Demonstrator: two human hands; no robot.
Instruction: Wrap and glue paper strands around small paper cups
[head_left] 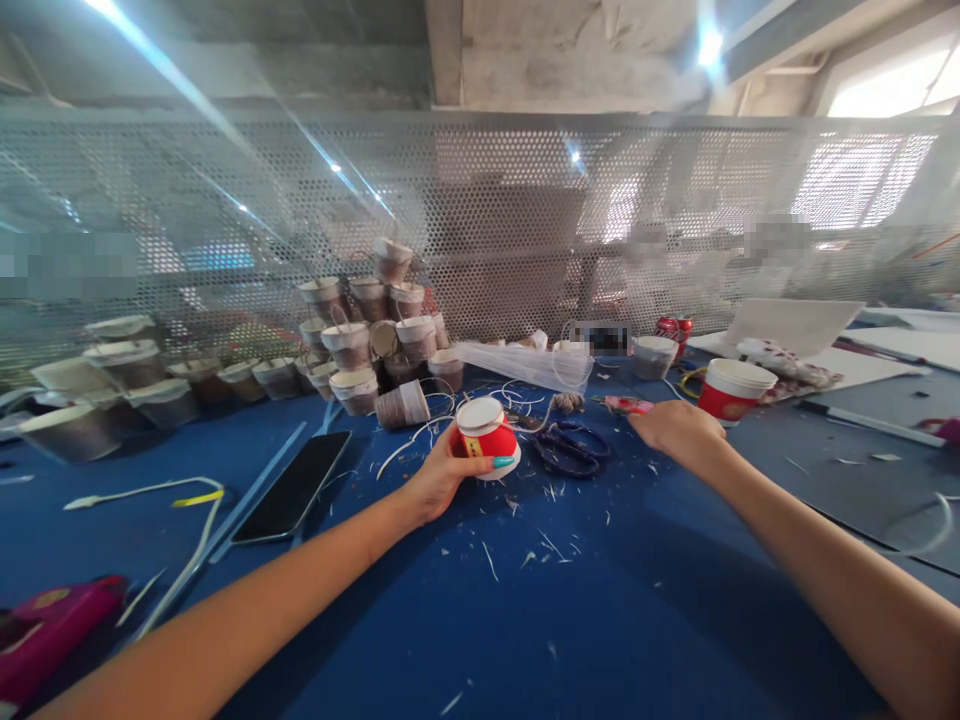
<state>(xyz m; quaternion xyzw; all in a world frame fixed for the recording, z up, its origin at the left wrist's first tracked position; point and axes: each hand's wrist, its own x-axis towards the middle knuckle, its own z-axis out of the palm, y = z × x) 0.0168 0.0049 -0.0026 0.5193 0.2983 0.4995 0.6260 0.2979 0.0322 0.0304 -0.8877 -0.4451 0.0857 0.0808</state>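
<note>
My left hand [439, 475] is wrapped round a red and white paper cup [484, 428] just over the blue table, its thumb with a turquoise nail across the side. Farther right my right hand [675, 428] reaches out low over the table, fingers closed at a small red tool [628, 404] with a narrow tip; its exact kind is unclear. Another red and white paper cup [731, 392] stands just beyond that wrist. Between the hands lie dark-handled scissors [570, 447] and a small ball of twine [568, 402].
Many cord-wrapped cups [349, 345] are piled at the back left. A black phone [296, 488] lies left of my left forearm, a magenta tool [56, 625] at the lower left. White scraps litter the table [555, 610]. A perforated metal screen [495, 220] stands behind.
</note>
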